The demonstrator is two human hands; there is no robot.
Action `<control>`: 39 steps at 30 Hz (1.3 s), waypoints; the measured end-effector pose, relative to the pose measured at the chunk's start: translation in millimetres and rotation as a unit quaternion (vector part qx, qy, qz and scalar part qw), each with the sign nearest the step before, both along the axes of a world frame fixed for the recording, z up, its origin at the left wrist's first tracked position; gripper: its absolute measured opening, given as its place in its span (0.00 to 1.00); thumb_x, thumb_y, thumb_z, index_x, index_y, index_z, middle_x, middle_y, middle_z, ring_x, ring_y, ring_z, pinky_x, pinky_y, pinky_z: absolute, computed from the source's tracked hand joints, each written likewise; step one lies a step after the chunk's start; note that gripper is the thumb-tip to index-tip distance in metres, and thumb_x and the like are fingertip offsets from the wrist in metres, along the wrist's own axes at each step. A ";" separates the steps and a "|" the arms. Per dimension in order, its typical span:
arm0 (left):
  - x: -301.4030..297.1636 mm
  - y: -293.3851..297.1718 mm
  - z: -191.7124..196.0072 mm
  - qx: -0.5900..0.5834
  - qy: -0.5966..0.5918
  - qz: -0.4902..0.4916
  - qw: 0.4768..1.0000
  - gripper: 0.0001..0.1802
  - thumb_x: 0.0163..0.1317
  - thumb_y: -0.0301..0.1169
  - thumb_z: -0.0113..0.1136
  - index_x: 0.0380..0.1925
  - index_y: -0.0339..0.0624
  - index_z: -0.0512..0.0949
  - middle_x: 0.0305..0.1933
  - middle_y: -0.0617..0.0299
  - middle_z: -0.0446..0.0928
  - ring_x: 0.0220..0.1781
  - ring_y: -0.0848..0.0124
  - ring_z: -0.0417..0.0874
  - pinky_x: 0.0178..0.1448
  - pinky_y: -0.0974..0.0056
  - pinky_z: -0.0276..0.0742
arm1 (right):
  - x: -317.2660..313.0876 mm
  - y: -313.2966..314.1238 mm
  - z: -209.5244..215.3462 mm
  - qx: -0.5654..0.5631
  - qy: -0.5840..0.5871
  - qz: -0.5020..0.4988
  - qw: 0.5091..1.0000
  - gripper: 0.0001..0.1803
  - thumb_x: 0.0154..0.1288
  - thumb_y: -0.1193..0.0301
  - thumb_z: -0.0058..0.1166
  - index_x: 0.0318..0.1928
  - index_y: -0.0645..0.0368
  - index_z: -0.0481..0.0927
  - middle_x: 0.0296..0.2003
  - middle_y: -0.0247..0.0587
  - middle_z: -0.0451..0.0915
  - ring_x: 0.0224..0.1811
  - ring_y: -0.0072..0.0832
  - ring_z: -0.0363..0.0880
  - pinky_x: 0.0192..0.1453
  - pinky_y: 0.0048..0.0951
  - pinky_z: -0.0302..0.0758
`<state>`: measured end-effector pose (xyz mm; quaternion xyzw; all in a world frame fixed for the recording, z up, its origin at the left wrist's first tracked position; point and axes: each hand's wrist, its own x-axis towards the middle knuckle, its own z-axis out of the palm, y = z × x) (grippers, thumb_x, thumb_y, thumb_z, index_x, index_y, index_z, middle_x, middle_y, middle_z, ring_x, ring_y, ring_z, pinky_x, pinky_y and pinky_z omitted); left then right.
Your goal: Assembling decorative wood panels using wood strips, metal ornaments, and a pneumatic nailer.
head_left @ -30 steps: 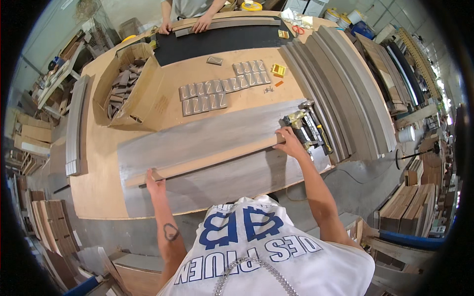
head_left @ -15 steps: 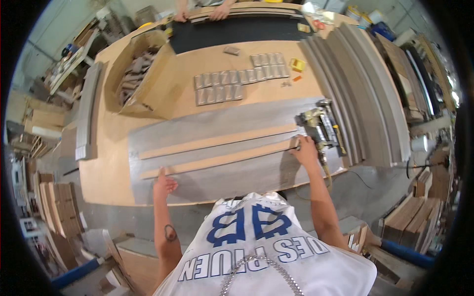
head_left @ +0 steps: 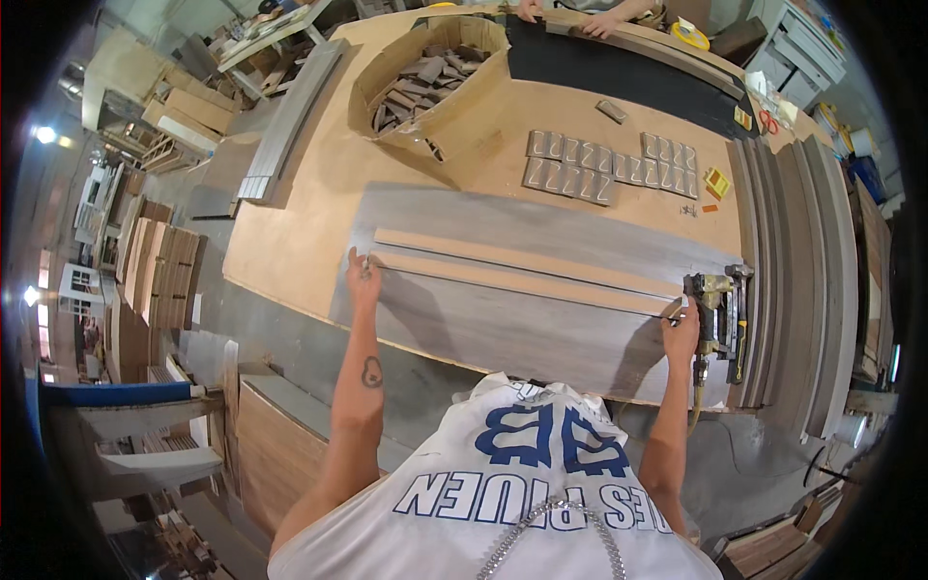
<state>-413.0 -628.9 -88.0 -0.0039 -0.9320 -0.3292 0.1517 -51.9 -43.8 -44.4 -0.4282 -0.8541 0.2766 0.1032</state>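
Two long, narrow wooden strips lie nearly parallel on a grey wood-grain panel (head_left: 541,340), with light tan upper faces and dark edges. My left hand (head_left: 363,275) is closed at the left end of the near strip (head_left: 522,285), fingers and thumb around its tip. At the other end of that strip, my right hand (head_left: 681,333) grips it between fingers and thumb. The far strip (head_left: 522,258) lies just beyond, a thin gap away. Right beside my right hand, nail guns (head_left: 717,311) rest on the panel, one with a yellowish hose.
A cardboard box (head_left: 474,145) of wood offcuts stands beyond the panel. Several small grey blocks with squiggly glue-like lines (head_left: 570,155) lie in rows. Long grey boards (head_left: 807,290) are stacked at right, more (head_left: 300,121) at left. Another person's hands (head_left: 601,24) hold long strips across the table.
My left hand has moved from below the near strip to its left end. The near strip now lies closer to the far one. The view has swung left.
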 end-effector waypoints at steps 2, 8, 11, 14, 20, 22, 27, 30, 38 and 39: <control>-7.4 7.3 -2.3 0.106 -0.035 -0.019 0.994 0.32 0.63 0.25 0.52 0.69 0.32 0.65 0.54 0.44 0.81 0.54 0.56 0.83 0.60 0.59 0.77 | 0.0 -1.6 1.7 -0.001 -0.019 -0.023 1.000 0.45 0.53 0.75 0.70 0.72 0.62 0.63 0.57 0.54 0.76 0.61 0.52 0.73 0.66 0.47 0.70; -22.4 2.3 -6.8 0.202 -0.041 -0.069 0.976 0.34 0.63 0.23 0.49 0.72 0.32 0.62 0.57 0.48 0.81 0.56 0.64 0.81 0.62 0.63 0.74 | -2.1 0.8 -5.6 -0.027 0.034 -0.032 0.999 0.43 0.55 0.76 0.67 0.71 0.66 0.63 0.53 0.58 0.79 0.59 0.52 0.75 0.66 0.47 0.70; -31.2 14.5 -5.5 0.257 -0.064 -0.090 0.960 0.35 0.63 0.23 0.50 0.73 0.33 0.61 0.58 0.49 0.81 0.57 0.67 0.80 0.63 0.65 0.72 | 2.5 12.4 -25.8 0.001 0.052 -0.059 0.997 0.42 0.58 0.75 0.65 0.72 0.65 0.62 0.52 0.56 0.81 0.53 0.44 0.81 0.57 0.41 0.77; -34.2 -0.1 -19.1 0.256 -0.032 -0.104 0.961 0.35 0.63 0.23 0.50 0.73 0.34 0.62 0.59 0.47 0.80 0.59 0.67 0.80 0.64 0.65 0.72 | -9.8 4.5 -10.7 -0.023 0.067 -0.039 0.997 0.36 0.60 0.73 0.61 0.68 0.71 0.67 0.57 0.63 0.77 0.62 0.54 0.75 0.67 0.45 0.70; -47.7 -16.8 -41.0 0.223 -0.060 -0.118 0.966 0.26 0.72 0.36 0.55 0.66 0.34 0.72 0.60 0.51 0.81 0.59 0.62 0.82 0.67 0.62 0.74 | -10.8 2.0 -25.8 0.009 0.117 -0.060 0.991 0.31 0.62 0.72 0.57 0.65 0.75 0.69 0.63 0.67 0.73 0.67 0.54 0.72 0.74 0.42 0.65; -56.7 -33.6 -50.4 0.239 -0.086 -0.085 0.963 0.19 0.73 0.36 0.54 0.53 0.32 0.83 0.64 0.53 0.78 0.62 0.63 0.80 0.70 0.62 0.71 | -20.7 -4.5 -12.5 -0.028 0.101 -0.057 0.993 0.27 0.61 0.74 0.55 0.61 0.74 0.73 0.57 0.66 0.77 0.62 0.57 0.74 0.70 0.44 0.68; -56.3 -8.9 -29.7 0.279 -0.158 -0.061 0.945 0.22 0.71 0.31 0.53 0.61 0.31 0.75 0.65 0.51 0.76 0.65 0.64 0.77 0.70 0.64 0.69 | -11.9 -9.7 -1.6 0.000 0.104 -0.113 0.988 0.28 0.61 0.74 0.58 0.63 0.67 0.73 0.48 0.56 0.85 0.48 0.47 0.85 0.55 0.40 0.79; -41.8 -21.0 -23.0 0.256 -0.178 -0.028 0.950 0.24 0.71 0.31 0.55 0.64 0.31 0.70 0.61 0.52 0.77 0.63 0.66 0.77 0.67 0.64 0.70 | -1.1 -11.0 5.0 -0.029 0.086 -0.111 0.990 0.29 0.62 0.75 0.57 0.64 0.70 0.71 0.50 0.59 0.84 0.50 0.50 0.84 0.56 0.40 0.78; 23.1 -65.4 -19.5 0.342 -0.122 -0.019 0.932 0.26 0.73 0.35 0.57 0.64 0.28 0.69 0.62 0.52 0.77 0.62 0.66 0.77 0.67 0.64 0.70 | 39.1 -48.6 9.5 -0.075 0.066 -0.117 0.988 0.26 0.65 0.76 0.55 0.63 0.69 0.71 0.49 0.56 0.84 0.51 0.49 0.83 0.56 0.41 0.78; 22.9 -69.0 -19.9 0.340 -0.120 -0.011 0.933 0.26 0.73 0.35 0.57 0.64 0.28 0.69 0.62 0.52 0.77 0.62 0.66 0.77 0.67 0.64 0.70 | 43.9 -54.5 9.8 -0.079 0.064 -0.109 0.989 0.26 0.65 0.76 0.55 0.63 0.69 0.71 0.49 0.56 0.84 0.51 0.49 0.83 0.56 0.41 0.78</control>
